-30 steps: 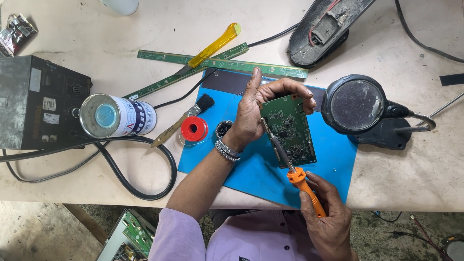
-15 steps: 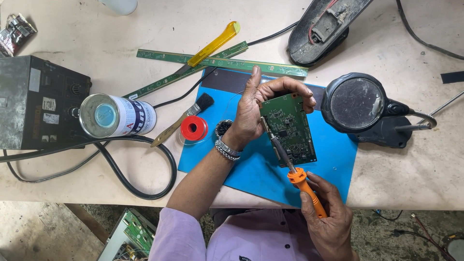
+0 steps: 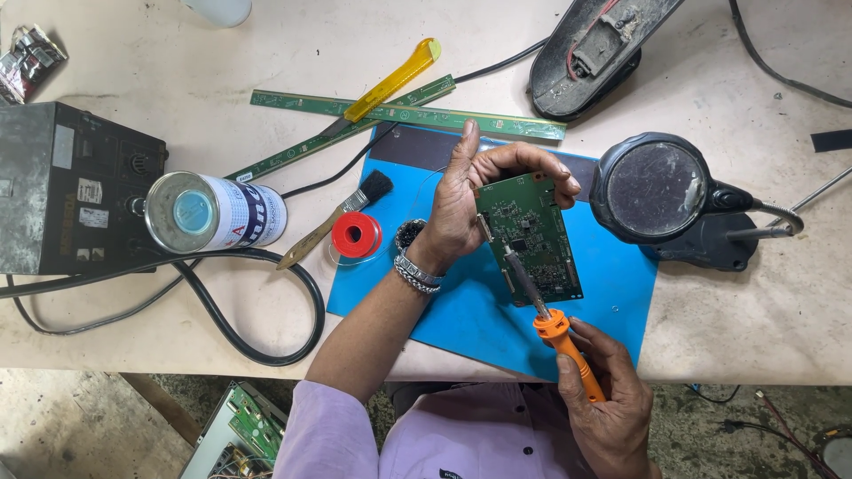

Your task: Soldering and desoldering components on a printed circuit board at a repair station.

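A green circuit board [image 3: 532, 232] lies on a blue mat [image 3: 612, 302] at the table's front. My left hand [image 3: 470, 200] grips the board's upper left edge, fingers curled over its top. My right hand [image 3: 612, 399] is closed around the orange handle of a soldering iron [image 3: 555, 324]. The iron's metal tip rests on the board near its left side. A metal bracelet sits on my left wrist.
A red solder spool [image 3: 358, 234], a small brush [image 3: 342, 213] and a white spray can [image 3: 213, 213] lie left of the mat. A dark power box [image 3: 71, 186] with black cables stands far left. A round magnifier [image 3: 657, 191] is at right, long green strips [image 3: 408, 113] behind.
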